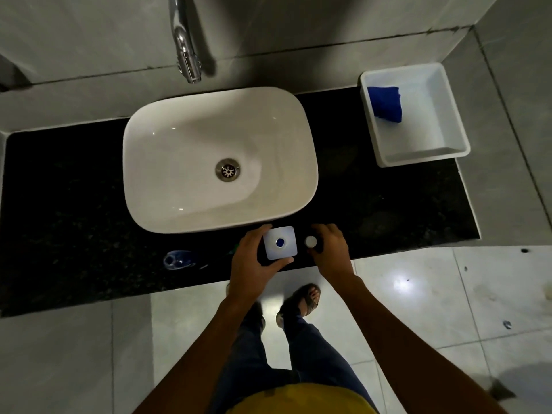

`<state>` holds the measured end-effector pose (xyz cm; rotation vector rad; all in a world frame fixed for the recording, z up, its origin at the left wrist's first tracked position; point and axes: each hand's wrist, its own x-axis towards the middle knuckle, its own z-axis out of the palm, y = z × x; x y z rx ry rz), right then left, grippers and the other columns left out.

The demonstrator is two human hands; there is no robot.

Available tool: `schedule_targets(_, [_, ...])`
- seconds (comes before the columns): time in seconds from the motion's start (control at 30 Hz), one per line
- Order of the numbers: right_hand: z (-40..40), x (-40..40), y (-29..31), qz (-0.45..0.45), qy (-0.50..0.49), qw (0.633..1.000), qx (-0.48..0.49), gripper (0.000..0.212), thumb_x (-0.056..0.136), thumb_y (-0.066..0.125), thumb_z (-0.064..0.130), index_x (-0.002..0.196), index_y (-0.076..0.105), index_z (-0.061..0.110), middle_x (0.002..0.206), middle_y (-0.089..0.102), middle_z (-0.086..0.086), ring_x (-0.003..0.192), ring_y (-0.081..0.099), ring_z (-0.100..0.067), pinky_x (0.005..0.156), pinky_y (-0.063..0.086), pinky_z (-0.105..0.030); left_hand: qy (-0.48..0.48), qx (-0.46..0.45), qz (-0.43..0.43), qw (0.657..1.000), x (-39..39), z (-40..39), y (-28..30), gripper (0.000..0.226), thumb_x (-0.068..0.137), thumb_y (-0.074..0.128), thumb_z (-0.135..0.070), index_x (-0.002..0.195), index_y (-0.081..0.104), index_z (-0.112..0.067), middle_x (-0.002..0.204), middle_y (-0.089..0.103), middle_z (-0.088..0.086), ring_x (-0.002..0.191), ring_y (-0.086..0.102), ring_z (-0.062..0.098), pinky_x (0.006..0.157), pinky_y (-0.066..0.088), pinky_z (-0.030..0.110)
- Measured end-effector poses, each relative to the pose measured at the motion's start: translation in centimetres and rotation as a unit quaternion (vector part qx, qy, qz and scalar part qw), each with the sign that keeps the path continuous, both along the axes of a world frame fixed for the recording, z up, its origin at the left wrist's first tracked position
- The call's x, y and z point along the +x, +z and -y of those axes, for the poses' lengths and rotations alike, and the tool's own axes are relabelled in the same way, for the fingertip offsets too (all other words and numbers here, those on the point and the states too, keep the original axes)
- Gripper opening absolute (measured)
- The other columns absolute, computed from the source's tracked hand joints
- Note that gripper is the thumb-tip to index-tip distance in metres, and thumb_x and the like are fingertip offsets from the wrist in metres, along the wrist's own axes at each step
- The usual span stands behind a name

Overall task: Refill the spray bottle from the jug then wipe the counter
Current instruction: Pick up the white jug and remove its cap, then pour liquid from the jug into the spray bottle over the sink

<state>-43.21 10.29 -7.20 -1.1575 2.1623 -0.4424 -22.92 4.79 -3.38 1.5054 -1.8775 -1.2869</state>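
A white square jug [280, 242] stands on the black counter [74, 204] at its front edge, just before the basin. Its mouth is uncovered and blue liquid shows inside. My left hand [254, 264] is wrapped around the jug's left side. My right hand [331, 249] holds a small white round cap [310, 241] right beside the jug. A clear bluish spray bottle [176, 259] stands to the left, its neck uncovered. A thin tube [203, 266] and something green [233, 251] lie near it, partly hidden by my left hand. A blue cloth [385, 104] lies in a white tub.
A white basin [179, 216] fills the counter's middle under a chrome tap [188, 61]. The white tub [424, 155] sits at the back right corner against the tiled wall. My legs and a sandalled foot [307, 298] stand on the tiled floor below the counter's edge.
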Motion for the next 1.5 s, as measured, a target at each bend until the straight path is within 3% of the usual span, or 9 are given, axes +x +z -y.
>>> schedule_targets(0.23, [0.0,0.9,2.2,0.049,0.056,0.995,-0.064,0.071,0.078,0.088,0.011,0.142,0.057,0.017,0.141,0.058,-0.007,0.13,0.054,-0.026,0.105,0.048,-0.032,0.019,0.005,-0.024,1.0,1.3,-1.0,0.5,0.085,0.071,0.096,-0.036,0.144,0.054,-0.021,0.139,0.061,-0.006,0.131,0.059,0.006,0.108,0.049,0.016])
schedule_targets(0.4, [2.0,1.2,4.2,0.122,0.143,0.98,-0.061,0.092,0.069,0.097,0.018,0.147,0.049,0.014,0.144,0.058,-0.009,0.134,0.056,-0.026,0.113,0.047,-0.037,0.057,-0.067,0.011,0.996,5.0,-2.7,0.5,0.05,0.076,0.092,-0.048,0.11,0.062,-0.025,0.109,0.057,-0.01,0.102,0.063,0.009,0.086,0.052,0.015])
schedule_targets(0.53, [3.2,1.6,4.2,0.156,0.153,0.975,-0.044,0.09,0.066,0.1,0.02,0.142,0.053,0.019,0.137,0.064,-0.004,0.127,0.062,-0.023,0.108,0.053,-0.041,0.251,-0.095,0.043,0.962,9.3,-3.8,-0.1,0.044,0.079,0.085,-0.05,0.076,0.05,-0.023,0.08,0.049,-0.006,0.07,0.051,0.012,0.066,0.047,0.028])
schedule_targets(0.67, [2.8,2.4,3.4,0.152,0.123,0.98,-0.046,0.087,0.064,0.102,0.024,0.138,0.057,0.019,0.126,0.07,-0.003,0.117,0.067,-0.022,0.099,0.054,-0.031,0.412,0.003,0.04,0.91,14.1,-2.7,-1.0,0.052,0.072,0.09,-0.044,0.098,0.056,-0.014,0.095,0.058,0.005,0.084,0.063,0.03,0.073,0.054,0.031])
schedule_targets(0.83, [2.1,3.6,3.2,0.137,0.093,0.984,-0.06,0.08,0.061,0.103,0.03,0.13,0.061,0.02,0.114,0.071,0.004,0.109,0.069,-0.018,0.091,0.058,-0.032,0.27,0.066,0.026,0.96,18.0,1.4,-0.8,0.091,0.073,0.094,-0.005,0.15,0.047,-0.007,0.144,0.061,0.013,0.129,0.06,0.026,0.108,0.053,0.041])
schedule_targets(0.97, [1.6,4.4,3.6,0.114,0.085,0.988,-0.065,0.078,0.062,0.102,0.036,0.128,0.062,0.024,0.113,0.069,0.01,0.108,0.069,-0.016,0.089,0.058,-0.027,0.136,0.022,0.082,0.987,18.5,3.1,-0.7,0.074,0.078,0.091,-0.009,0.144,0.057,-0.007,0.138,0.066,0.013,0.13,0.061,0.027,0.113,0.05,0.041])
schedule_targets(1.17, [1.6,5.3,6.3,0.103,0.067,0.987,-0.103,0.079,0.061,0.098,0.053,0.128,0.063,0.029,0.115,0.072,0.01,0.107,0.071,-0.015,0.088,0.064,-0.033,0.104,0.025,0.048,0.993,18.7,3.6,-0.8,0.039,0.084,0.086,-0.015,0.118,0.067,-0.013,0.11,0.073,0.005,0.105,0.071,0.022,0.096,0.06,0.05])
schedule_targets(1.4, [3.9,7.2,12.7,0.116,0.041,0.971,-0.204,0.068,0.063,0.095,0.064,0.12,0.067,0.041,0.11,0.075,0.02,0.102,0.074,-0.003,0.078,0.058,-0.015,0.109,-0.013,0.012,0.994,19.2,3.7,1.6,0.05,0.077,0.091,-0.04,0.119,0.07,-0.022,0.111,0.075,-0.005,0.106,0.072,0.013,0.095,0.062,0.043])
schedule_targets(1.5, [5.5,8.1,14.5,0.121,0.028,0.959,-0.253,0.065,0.065,0.096,0.058,0.119,0.068,0.036,0.111,0.076,0.018,0.103,0.074,-0.002,0.079,0.061,-0.02,0.102,-0.053,-0.016,0.993,18.6,4.9,4.3,0.05,0.074,0.092,-0.045,0.114,0.074,-0.023,0.108,0.077,-0.008,0.104,0.073,0.007,0.095,0.062,0.036])
